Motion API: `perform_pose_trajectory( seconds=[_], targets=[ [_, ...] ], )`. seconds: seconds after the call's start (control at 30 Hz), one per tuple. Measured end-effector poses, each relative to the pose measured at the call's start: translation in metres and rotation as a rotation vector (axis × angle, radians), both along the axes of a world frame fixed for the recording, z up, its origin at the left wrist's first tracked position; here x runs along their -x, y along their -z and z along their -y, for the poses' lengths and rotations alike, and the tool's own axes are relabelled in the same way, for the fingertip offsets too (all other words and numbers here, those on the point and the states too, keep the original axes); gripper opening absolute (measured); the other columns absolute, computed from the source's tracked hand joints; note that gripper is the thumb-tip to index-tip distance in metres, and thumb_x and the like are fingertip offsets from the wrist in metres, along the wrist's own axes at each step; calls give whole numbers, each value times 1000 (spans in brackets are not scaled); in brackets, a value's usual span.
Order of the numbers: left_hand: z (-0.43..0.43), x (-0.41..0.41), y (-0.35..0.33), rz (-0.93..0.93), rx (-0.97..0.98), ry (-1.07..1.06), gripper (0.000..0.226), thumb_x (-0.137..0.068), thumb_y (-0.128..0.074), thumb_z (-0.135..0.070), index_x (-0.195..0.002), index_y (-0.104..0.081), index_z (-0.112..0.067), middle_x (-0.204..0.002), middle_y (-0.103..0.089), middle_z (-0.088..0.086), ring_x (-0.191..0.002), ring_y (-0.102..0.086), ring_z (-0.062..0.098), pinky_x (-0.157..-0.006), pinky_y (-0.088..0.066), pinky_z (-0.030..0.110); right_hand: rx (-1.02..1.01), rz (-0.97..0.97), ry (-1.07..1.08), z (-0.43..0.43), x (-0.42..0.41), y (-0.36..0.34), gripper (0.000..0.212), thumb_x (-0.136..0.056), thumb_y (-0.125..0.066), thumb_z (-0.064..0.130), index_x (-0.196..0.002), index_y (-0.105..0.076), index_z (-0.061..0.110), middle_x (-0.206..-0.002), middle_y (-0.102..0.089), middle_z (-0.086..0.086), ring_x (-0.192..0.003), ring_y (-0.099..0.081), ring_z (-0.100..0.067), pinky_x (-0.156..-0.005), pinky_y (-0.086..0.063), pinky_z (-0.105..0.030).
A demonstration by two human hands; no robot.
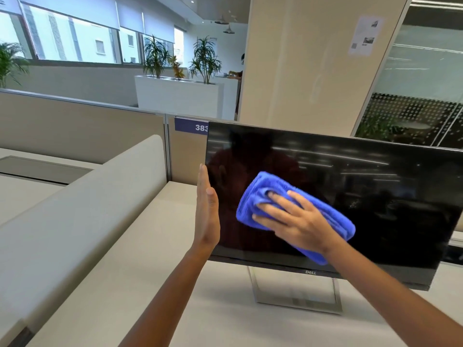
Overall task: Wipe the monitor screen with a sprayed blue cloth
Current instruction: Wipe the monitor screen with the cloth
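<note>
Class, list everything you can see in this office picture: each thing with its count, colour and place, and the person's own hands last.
Flat black monitor: one, black, on the desk, screen dark.
Folded blue microfibre cloth: one, blue, pressed flat on the screen's lower left part.
Pale beige desk: one, beige, under the monitor.
Clear monitor stand: one, transparent, under the screen.
Purple number label: one, purple, on the partition behind.
White planter box: one, white, by the windows, holding green plants.
Beige column: one, behind the monitor.
Left hand: open, flat at the monitor's left edge.
Right hand: spread on the cloth.
</note>
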State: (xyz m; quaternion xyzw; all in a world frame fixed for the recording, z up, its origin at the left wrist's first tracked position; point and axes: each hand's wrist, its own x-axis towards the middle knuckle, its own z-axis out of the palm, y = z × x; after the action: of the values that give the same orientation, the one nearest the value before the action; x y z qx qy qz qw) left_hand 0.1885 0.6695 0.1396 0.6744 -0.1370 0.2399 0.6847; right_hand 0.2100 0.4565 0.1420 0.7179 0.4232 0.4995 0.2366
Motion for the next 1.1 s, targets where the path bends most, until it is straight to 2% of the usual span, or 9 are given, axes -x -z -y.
perform_pose_trajectory(
  seconds=[0.2,0.3,0.4,0.47,0.57,0.67,0.77,0.87,1.1],
  targets=[
    [-1,2,-2,-16,-10,11,92,-62,-17,-91,-135,0,-38,-148,-5,-22,-141,-3,-4,-107,-6,0,-155,133,64,15,-18,-75,40,-77,-61,14,-114,-67,29,-122,-64,3,-114,-60,-26,-91,-43,-42],
    [1,3,0,-13,-41,-9,91,-63,-15,-90,-135,2,-38,-148,-3,-22,-140,-2,-4,-108,-4,2,-260,196,122,25,-24,-100,39,-81,-58,15,-116,-66,27,-125,-63,-2,-117,-58,-29,-90,-50,-40],
    [4,6,8,-2,-84,-62,90,-66,-13,-88,-137,2,-34,-149,-1,-20,-141,0,-2,-108,-3,1,-421,209,165,27,-27,-103,39,-82,-57,17,-120,-63,24,-127,-61,-7,-118,-56,-33,-89,-51,-46],
    [5,7,17,-2,-112,-99,91,-68,-11,-87,-139,1,-32,-150,-1,-18,-142,1,-1,-112,-3,7,-509,214,177,24,-27,-93,41,-82,-57,17,-122,-61,23,-127,-61,-8,-119,-56,-33,-91,-50,-48],
    [8,8,30,-18,-139,-147,89,-68,-10,-87,-139,2,-34,-151,1,-17,-143,2,1,-117,-5,25,-596,205,190,20,-25,-74,43,-82,-58,19,-125,-59,23,-130,-59,-7,-122,-53,-32,-96,-46,-49],
    [12,8,39,-26,-156,-184,85,-70,-10,-85,-138,4,-37,-150,3,-21,-142,3,-2,-119,-5,30,-629,182,180,16,-20,-50,45,-81,-58,20,-125,-58,24,-131,-59,-7,-124,-52,-31,-98,-43,-50],
    [14,8,47,-24,-182,-232,81,-72,-9,-83,-138,5,-38,-149,4,-23,-141,3,-4,-120,-6,34,-605,131,156,11,-12,-15,46,-79,-57,22,-126,-57,26,-130,-59,-5,-125,-49,-30,-99,-40,-51],
    [18,7,57,-14,-213,-279,79,-77,-8,-79,-140,5,-34,-153,4,-14,-144,3,3,-121,-6,43,-527,62,138,11,-3,23,48,-79,-55,24,-126,-55,29,-128,-61,-3,-126,-44,-27,-100,-36,-50],
    [24,9,74,-28,-261,-367,68,-85,-16,-65,-141,3,-31,-152,6,-15,-145,4,8,-119,-8,50,-184,-69,157,22,16,86,48,-84,-43,29,-131,-49,32,-129,-60,7,-128,-42,-22,-103,-31,-44]
  ],
)
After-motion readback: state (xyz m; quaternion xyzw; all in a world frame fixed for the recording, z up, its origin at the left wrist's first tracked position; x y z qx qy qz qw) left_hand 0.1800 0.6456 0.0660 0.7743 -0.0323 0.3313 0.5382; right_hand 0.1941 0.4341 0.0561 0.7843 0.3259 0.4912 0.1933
